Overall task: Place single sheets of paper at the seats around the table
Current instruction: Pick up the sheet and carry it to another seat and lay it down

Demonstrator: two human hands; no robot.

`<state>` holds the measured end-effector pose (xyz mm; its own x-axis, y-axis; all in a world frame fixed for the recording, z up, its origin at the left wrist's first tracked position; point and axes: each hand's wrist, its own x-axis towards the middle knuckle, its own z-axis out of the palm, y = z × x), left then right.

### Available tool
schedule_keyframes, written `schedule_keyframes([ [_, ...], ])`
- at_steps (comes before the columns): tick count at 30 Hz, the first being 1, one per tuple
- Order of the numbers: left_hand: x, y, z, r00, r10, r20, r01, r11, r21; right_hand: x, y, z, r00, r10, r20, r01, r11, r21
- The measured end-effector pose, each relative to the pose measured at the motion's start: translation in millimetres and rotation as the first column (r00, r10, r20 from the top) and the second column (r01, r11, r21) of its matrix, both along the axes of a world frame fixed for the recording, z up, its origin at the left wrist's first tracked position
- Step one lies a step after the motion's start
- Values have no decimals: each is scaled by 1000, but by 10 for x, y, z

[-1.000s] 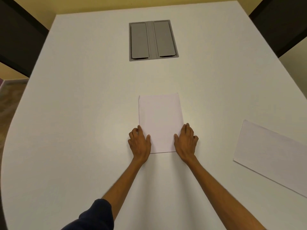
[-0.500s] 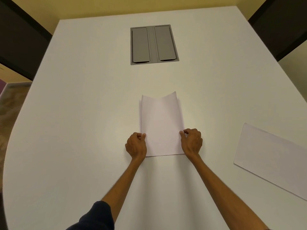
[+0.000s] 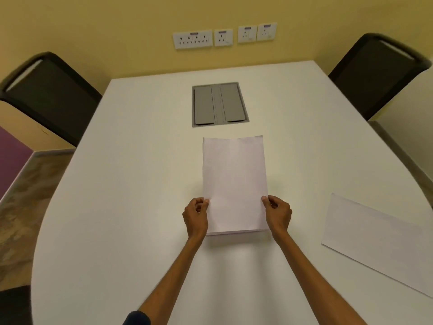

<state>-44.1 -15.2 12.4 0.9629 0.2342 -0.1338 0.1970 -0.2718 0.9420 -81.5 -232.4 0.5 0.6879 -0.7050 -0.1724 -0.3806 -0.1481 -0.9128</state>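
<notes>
A stack of white paper [image 3: 234, 181] is held up off the white table [image 3: 131, 207] in front of me, its near edge casting a shadow below. My left hand [image 3: 195, 215] pinches the stack's left edge near the bottom. My right hand [image 3: 277, 213] pinches its right edge at the same height. A single sheet of paper [image 3: 379, 240] lies flat on the table at the right, angled toward the right edge.
A grey cable hatch [image 3: 219, 103] is set into the table beyond the stack. Black chairs stand at the far left [image 3: 49, 95] and far right [image 3: 375, 73]. Wall sockets [image 3: 222, 37] sit on the yellow wall behind.
Both hands went from lying flat beside the stack to pinching its side edges, then raised it off the table. My view tilted up, showing the chairs and wall.
</notes>
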Motion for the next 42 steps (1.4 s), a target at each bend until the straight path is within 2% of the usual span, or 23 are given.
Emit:
schedule_keyframes([
  [5, -268, -42, 430, 996, -11, 86, 17, 998, -62, -303, -32, 481, 995, -31, 94, 27, 999, 36],
  [11, -635, -30, 967, 973, -54, 225, 79, 992, -101, -828, -39, 1003, 981, -58, 186, 61, 998, -9],
  [25, -1714, 140, 1665, 874, -296, 385, 349, 934, -75, -2524, 260, 1823, 901, -238, 363, 292, 951, -101],
  [31, -2328, -67, 1876, 796, -422, 435, 493, 868, -61, -3463, 297, 1972, 844, -358, 400, 429, 898, -100],
  [42, -3450, -836, 1973, 631, -614, 473, 729, 679, -91, -4959, -75, 2096, 710, -567, 417, 660, 742, -116],
])
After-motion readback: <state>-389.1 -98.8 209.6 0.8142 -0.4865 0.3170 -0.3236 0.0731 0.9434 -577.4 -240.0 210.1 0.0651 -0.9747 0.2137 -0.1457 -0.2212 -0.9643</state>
